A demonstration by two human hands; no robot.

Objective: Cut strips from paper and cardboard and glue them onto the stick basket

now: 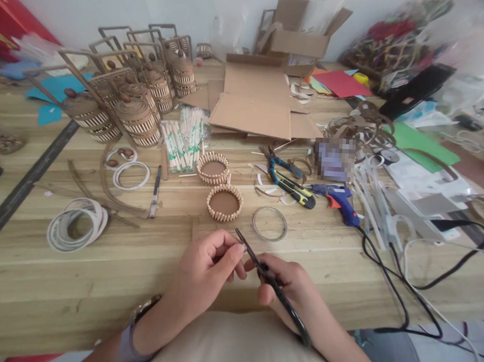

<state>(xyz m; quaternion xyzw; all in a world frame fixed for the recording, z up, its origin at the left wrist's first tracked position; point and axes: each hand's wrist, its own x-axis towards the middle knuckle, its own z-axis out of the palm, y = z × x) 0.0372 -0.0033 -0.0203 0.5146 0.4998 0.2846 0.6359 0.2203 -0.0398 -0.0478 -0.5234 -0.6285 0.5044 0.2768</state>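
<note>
My right hand (pixel 288 290) is closed around a pair of black scissors (pixel 284 299), whose narrow blades point up and left. The blade tips lie right beside the fingertips of my left hand (pixel 210 266). Thumb and forefinger of that hand are pinched together; whatever is between them is too small to make out. Just beyond my hands stand two shallow round trays with brown bases and rims of short wooden sticks, a nearer tray (pixel 223 218) and a farther tray (pixel 212 180). To their right lies a thin ring of coiled wire (pixel 285 233).
Several lidded stick baskets (pixel 137 122) with tall handles stand at back left. White tape rolls (pixel 53 238) and a craft knife (pixel 155 192) lie left. Pliers (pixel 286 166), a yellow-black cutter (pixel 294 192) and a corded blue glue gun (pixel 347 209) lie right. Flattened cardboard (pixel 250 105) lies behind.
</note>
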